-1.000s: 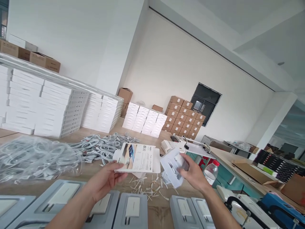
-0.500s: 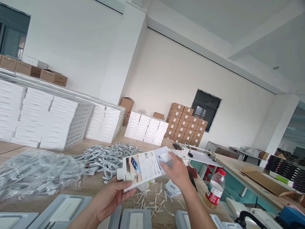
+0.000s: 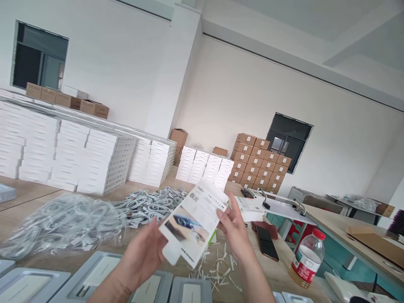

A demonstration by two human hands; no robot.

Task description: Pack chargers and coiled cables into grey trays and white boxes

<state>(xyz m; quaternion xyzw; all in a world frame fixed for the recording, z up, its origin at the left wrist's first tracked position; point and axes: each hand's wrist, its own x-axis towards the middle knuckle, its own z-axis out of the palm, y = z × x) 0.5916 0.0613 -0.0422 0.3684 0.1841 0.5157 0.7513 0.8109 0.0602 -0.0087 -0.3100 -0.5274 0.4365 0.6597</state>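
A white printed box (image 3: 197,219) with a picture on its face is tilted between my hands over the table, an end flap sticking out at its lower left. My right hand (image 3: 235,229) grips its right edge with thumb and fingers. My left hand (image 3: 147,250) is at the lower left edge, fingers spread and partly behind the box. Below lie grey trays with white devices (image 3: 191,292) in them. White scraps (image 3: 221,269) are scattered under the box.
Grey cables (image 3: 151,204) and a plastic bag of cables (image 3: 72,223) lie to the left. White box stacks (image 3: 104,164) stand behind. A phone (image 3: 267,243) and a red-capped bottle (image 3: 307,259) are at the right.
The box has turned more upright, its flap end now lower left. My left hand has loosened its hold. The other item at its upper end no longer shows. The view has shifted left.
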